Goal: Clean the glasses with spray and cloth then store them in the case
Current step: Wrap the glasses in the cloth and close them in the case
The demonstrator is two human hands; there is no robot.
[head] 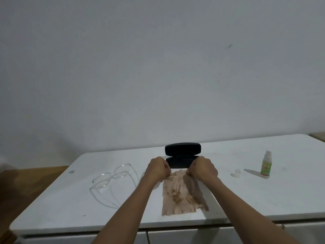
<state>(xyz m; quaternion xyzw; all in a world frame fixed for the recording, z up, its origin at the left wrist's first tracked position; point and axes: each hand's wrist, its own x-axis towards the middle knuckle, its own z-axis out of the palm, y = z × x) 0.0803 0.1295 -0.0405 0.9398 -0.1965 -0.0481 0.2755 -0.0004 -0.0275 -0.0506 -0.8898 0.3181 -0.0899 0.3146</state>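
Note:
A beige cloth [179, 194] lies spread on the white table [263, 199] in front of me. My left hand [157, 169] and my right hand [204, 168] each pinch one far corner of the cloth, fingers closed on it. Just behind my hands stands the black glasses case [182, 152], open with its lid upright. Clear-framed glasses [112, 180] rest on the table to the left, arms unfolded. A small green spray bottle [265, 164] with a white nozzle stands upright at the right.
A small clear cap [236, 173] lies on the table between the cloth and the spray bottle. The table's front edge runs just below the cloth. A wooden surface [26, 182] shows to the left of the table, and a plain wall rises behind.

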